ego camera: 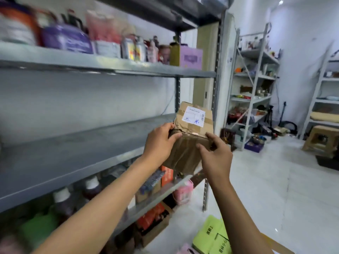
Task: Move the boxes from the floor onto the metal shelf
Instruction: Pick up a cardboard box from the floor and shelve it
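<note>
Two hands hold a taped cardboard box [190,136] in the air at the right end of a grey metal shelf [77,143].

The box bears a white shipping label on its upper face and sits just above the front edge of the middle shelf board, near the right upright. The left hand [161,142] grips its left side, fingers curled round the edge; the right hand [216,154] holds its right lower corner, thumb on the near face. The board beside the box is bare grey metal. The board above carries blurred bottles, packets and a purple box [190,56]. The board below holds dark bottles [91,187], an orange carton [167,176] and a pink container [184,192]. Green bags [214,235] lie on the white floor near the right forearm.
</note>
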